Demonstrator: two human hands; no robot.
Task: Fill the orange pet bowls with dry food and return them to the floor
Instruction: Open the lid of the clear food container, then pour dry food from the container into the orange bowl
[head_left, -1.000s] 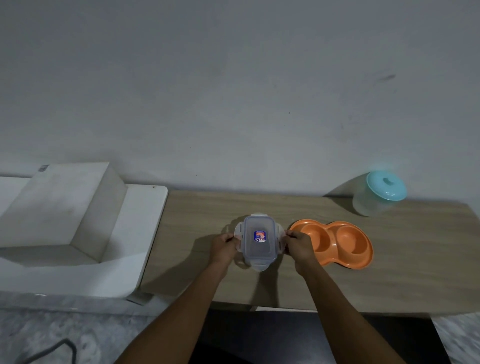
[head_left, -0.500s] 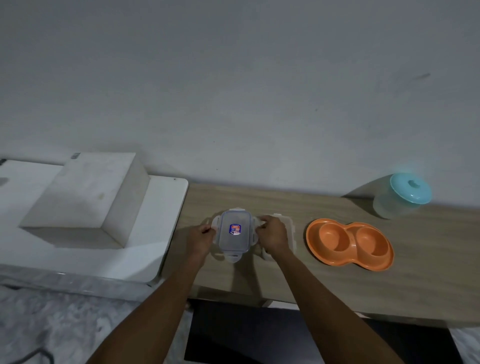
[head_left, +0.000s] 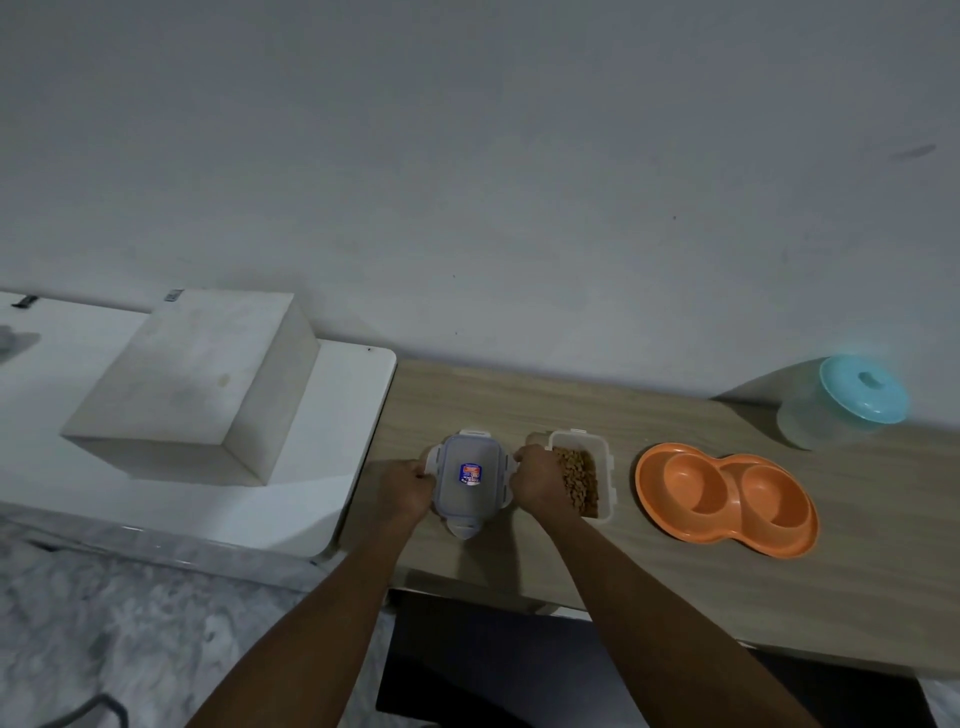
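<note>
**Food box just to the right of my right hand**

I am holding the lid (head_left: 470, 475) by its two side flaps. My left hand (head_left: 408, 486) is pinching the left edge and my right hand (head_left: 535, 480) the right edge, fingers curled on both. I cannot tell whether the lid is resting on the table (head_left: 675, 597) or hanging just above it.

The open food box (head_left: 602, 452) is sitting right beside my right hand, partly behind it, with the dry food (head_left: 579, 478) showing inside. Its long side is running away from me toward the wall. The orange double bowl (head_left: 675, 525) is lying further right on the same table, near the box but apart from it. Both of its cups are empty, and its long axis is running left to right, slanting a little toward me.

So I am judging that the right hand is the one to take the box: it is the nearer hand, and the bowl lies on that same side. The left hand is well apart from both.
</note>
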